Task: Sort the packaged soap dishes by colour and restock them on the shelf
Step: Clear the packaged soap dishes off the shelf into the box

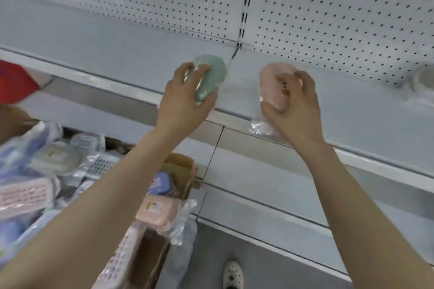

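Over the smooth grey metal shelf [112,54], my left hand [185,101] grips a green soap dish [212,70], an oval, matte plastic shell sealed in a clear, crinkled wrapper. My fingers [202,69] are curled over its top and my thumb is wrapped under its near end. It sits just left of the seam where two shelf sections meet; I cannot tell whether it touches the surface. My right hand [293,105] holds a pink soap dish [270,82] of the same rounded shape, with my fingertips [303,75] bent down on its label and my thumb hooked round the near end. The loose glossy tail of its wrapper hangs past the shelf's front lip. Behind both stands a white pegboard panel [328,19] dotted with small holes. Down at my left, a brown cardboard box [180,162] holds more wrapped dishes: a pink one [156,211], a lilac one [162,183] and a cream one [56,155], beside a pink perforated basket [25,195]. A white shoe [232,274] shows on the floor.
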Available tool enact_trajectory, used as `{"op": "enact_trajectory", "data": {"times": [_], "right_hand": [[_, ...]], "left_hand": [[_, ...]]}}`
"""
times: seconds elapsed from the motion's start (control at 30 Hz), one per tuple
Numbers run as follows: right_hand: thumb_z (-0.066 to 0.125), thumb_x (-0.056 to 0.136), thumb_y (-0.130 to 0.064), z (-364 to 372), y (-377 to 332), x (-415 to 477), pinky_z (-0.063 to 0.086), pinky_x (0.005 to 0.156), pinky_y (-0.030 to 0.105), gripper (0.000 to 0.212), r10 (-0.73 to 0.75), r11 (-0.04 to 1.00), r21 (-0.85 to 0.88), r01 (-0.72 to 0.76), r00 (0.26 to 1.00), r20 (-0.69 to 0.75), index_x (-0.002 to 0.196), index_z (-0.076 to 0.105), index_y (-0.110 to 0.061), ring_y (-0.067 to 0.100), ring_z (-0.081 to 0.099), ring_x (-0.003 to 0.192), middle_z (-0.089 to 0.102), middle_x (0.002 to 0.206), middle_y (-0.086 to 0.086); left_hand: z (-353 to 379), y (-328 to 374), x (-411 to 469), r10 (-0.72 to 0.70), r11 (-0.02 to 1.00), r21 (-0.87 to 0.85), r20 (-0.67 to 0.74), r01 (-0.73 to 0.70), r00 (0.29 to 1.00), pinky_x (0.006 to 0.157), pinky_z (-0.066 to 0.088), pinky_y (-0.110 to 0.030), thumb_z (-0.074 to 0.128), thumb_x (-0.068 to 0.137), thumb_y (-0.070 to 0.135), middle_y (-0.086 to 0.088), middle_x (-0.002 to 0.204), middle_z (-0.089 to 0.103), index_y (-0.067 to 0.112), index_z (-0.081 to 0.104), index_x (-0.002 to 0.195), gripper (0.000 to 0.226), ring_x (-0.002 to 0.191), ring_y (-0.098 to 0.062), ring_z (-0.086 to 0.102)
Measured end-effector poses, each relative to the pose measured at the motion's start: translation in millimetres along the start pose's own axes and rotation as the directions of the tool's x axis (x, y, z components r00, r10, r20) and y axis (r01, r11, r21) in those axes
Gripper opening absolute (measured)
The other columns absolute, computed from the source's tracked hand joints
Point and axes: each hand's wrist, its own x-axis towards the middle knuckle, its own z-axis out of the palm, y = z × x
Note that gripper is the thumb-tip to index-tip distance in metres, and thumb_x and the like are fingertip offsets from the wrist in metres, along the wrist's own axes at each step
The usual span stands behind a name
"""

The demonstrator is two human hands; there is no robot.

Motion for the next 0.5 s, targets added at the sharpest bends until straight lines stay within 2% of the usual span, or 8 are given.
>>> {"op": "enact_trajectory", "data": {"times": [0.1, 0.17, 0.23, 0.3, 0.4, 0.5], "right_hand": [[0.069, 0.075, -0.04, 22.4, -49.7, -53.2, 0.044, 0.1, 0.048, 0.06, -0.113, 0.993, 0.05, 0.112, 0.994, 0.017, 0.129, 0.047, -0.027, 0.032, 0.049, 0.122, 0.027, 0.151, 0.004], [0.069, 0.075, -0.04, 45.6, -75.4, -91.2, 0.046, 0.098, 0.049, 0.06, -0.157, 0.983, 0.101, 0.15, 0.986, 0.059, 0.13, 0.048, -0.024, 0.031, 0.046, 0.126, 0.027, 0.151, 0.004], [0.068, 0.077, -0.041, 75.0, -95.5, -131.8, 0.046, 0.099, 0.049, 0.061, -0.163, 0.976, 0.163, 0.141, 0.978, 0.131, 0.131, 0.048, -0.022, 0.028, 0.042, 0.131, 0.027, 0.151, 0.004], [0.068, 0.078, -0.044, 106.0, -111.3, -170.4, 0.044, 0.102, 0.048, 0.062, -0.128, 0.977, 0.2, 0.075, 0.956, 0.266, 0.132, 0.045, -0.024, 0.026, 0.038, 0.134, 0.025, 0.152, 0.002], [0.068, 0.081, -0.045, 151.4, -131.5, -218.8, 0.041, 0.106, 0.046, 0.062, -0.129, 0.985, 0.166, 0.056, 0.871, 0.473, 0.134, 0.041, -0.029, 0.023, 0.033, 0.136, 0.02, 0.155, -0.001], [0.068, 0.081, -0.045, 189.7, -154.5, -250.4, 0.038, 0.109, 0.045, 0.065, -0.201, 0.976, 0.192, 0.103, 0.762, 0.616, 0.137, 0.04, -0.03, 0.021, 0.026, 0.141, 0.018, 0.156, -0.004]], "left_hand": [[-45.8, -42.2, -52.2, -0.084, 0.996, -0.028, -0.054, 0.082, 0.995, 0.098, 0.042, -0.038, 0.051, 0.091, 0.047, -0.011, 0.149, 0.031, 0.029, 0.038, 0.145, 0.058, 0.126, -0.029, 0.043], [-69.9, -75.2, -91.3, -0.183, 0.983, 0.002, -0.063, 0.183, 0.981, 0.101, 0.041, -0.043, 0.049, 0.092, 0.046, -0.014, 0.151, 0.029, 0.029, 0.035, 0.147, 0.059, 0.129, -0.032, 0.041], [-88.5, -111.3, -135.4, -0.308, 0.951, -0.003, -0.059, 0.309, 0.95, 0.106, 0.038, -0.046, 0.049, 0.089, 0.045, -0.015, 0.152, 0.027, 0.027, 0.034, 0.148, 0.063, 0.133, -0.033, 0.037], [-104.1, -142.5, -181.6, -0.414, 0.91, -0.031, -0.053, 0.413, 0.909, 0.111, 0.032, -0.042, 0.052, 0.087, 0.043, -0.013, 0.155, 0.026, 0.027, 0.035, 0.148, 0.065, 0.139, -0.029, 0.031], [-126.1, -175.7, -249.9, -0.557, 0.83, -0.024, -0.064, 0.557, 0.828, 0.109, 0.025, -0.03, 0.06, 0.09, 0.035, -0.008, 0.155, 0.027, 0.027, 0.036, 0.147, 0.063, 0.141, -0.022, 0.028], [-144.3, -200.4, -307.3, -0.699, 0.714, 0.008, -0.051, 0.701, 0.713, 0.112, 0.029, -0.04, 0.065, 0.088, 0.032, -0.005, 0.154, 0.03, 0.03, 0.034, 0.147, 0.066, 0.144, -0.021, 0.024]]}}
